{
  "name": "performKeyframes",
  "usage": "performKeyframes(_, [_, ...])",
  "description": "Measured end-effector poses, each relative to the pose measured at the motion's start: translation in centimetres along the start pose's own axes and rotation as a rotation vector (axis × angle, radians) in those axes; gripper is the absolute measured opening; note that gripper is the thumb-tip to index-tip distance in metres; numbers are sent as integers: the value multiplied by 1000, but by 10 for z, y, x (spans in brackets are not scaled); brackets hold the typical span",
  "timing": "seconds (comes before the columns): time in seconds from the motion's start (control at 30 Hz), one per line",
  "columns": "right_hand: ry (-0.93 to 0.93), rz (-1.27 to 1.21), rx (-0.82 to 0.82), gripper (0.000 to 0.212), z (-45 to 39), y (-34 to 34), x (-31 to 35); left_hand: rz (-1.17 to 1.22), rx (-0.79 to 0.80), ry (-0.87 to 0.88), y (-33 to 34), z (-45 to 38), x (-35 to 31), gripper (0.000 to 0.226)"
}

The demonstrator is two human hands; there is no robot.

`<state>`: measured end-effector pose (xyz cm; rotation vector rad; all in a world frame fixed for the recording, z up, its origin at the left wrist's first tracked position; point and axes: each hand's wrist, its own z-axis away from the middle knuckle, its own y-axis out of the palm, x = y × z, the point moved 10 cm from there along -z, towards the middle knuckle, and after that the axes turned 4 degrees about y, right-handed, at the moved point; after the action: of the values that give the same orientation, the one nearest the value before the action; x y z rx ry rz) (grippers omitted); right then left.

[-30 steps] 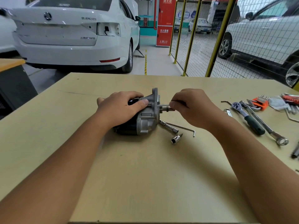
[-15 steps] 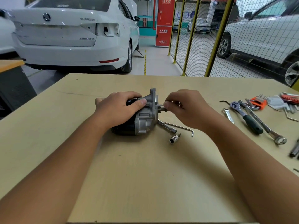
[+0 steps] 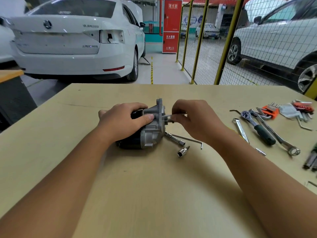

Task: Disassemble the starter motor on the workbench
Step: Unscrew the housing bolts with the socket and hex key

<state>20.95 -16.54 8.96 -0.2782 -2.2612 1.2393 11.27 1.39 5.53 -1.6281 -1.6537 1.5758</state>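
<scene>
The starter motor [image 3: 149, 134] lies on its side at the middle of the wooden workbench [image 3: 154, 194], black body to the left, silver aluminium end housing to the right. My left hand [image 3: 125, 121] grips the motor from above, thumb against the housing. My right hand [image 3: 193, 119] pinches a thin metal tool [image 3: 167, 115] whose tip sits at the housing's flange. Most of that tool is hidden inside my fingers. A long bolt [image 3: 175, 139], a bent hex key [image 3: 190, 140] and a small socket [image 3: 182, 152] lie just right of the motor.
To the right lie a ratchet with a green handle [image 3: 259, 129], a ring spanner [image 3: 277, 140], a flat wrench [image 3: 241, 129], an orange hex-key set [image 3: 270, 110] and more tools at the table's right edge [image 3: 311, 158]. Beyond the bench are parked cars and a yellow mesh fence.
My right hand has shifted slightly left toward the housing with the thin tool. My left hand keeps its grip on the motor, which has not moved.
</scene>
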Motion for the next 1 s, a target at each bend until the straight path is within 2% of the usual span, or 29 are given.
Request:
performKeyframes(0.13, [-26, -6, 65, 14, -1, 7, -1, -7, 0, 8, 0, 0, -1, 72])
performKeyframes(0.23, [1, 14, 72, 23, -4, 5, -8, 12, -6, 9, 0, 0, -1, 65])
performKeyframes(0.37, [-33, 36, 91, 20, -2, 5, -2, 26, -4, 6, 0, -1, 0, 63])
performKeyframes(0.53, [-19, 106, -14, 11, -1, -8, -1, 6, 3, -1, 1, -1, 3, 72])
performKeyframes(0.67, [-28, 26, -14, 9, 1, -10, -1, -2, 3, 4, 0, 0, 1, 76])
performKeyframes(0.83, [-56, -73, 14, 16, 2, -10, 1, -3, 2, 1, 0, 0, 0, 75])
performKeyframes(1.0, [-61, -12, 79, 23, 0, -6, -3, 16, 24, 0, 0, 2, -2, 68])
